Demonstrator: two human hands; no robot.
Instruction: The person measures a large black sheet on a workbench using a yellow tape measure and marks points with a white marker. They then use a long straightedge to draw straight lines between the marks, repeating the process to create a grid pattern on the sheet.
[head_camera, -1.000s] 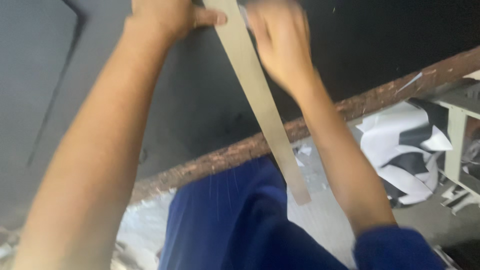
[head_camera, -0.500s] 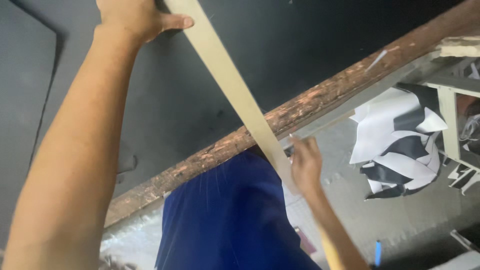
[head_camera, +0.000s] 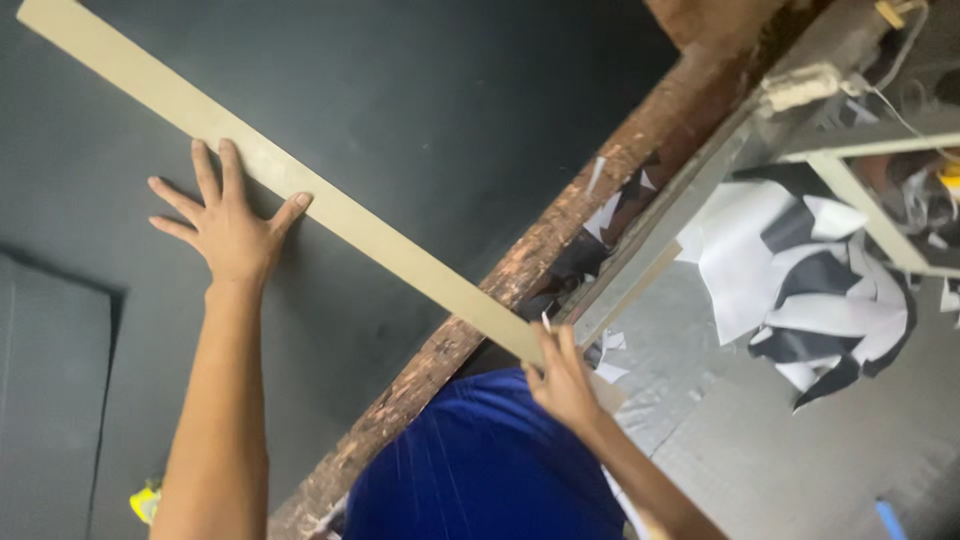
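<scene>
Strip now farther across sheet

Soft, even light, fairly dim over the dark sheet, brighter at the right over the grey floor and paper scraps. Faint shadow under the left hand and along the pale strip. Slight blur at the top right corner; no hard glare.

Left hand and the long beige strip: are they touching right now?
Touching. The head view shows the left hand spread flat on the dark sheet, its thumb and fingertips pressed against the edge of the long beige strip.
</scene>
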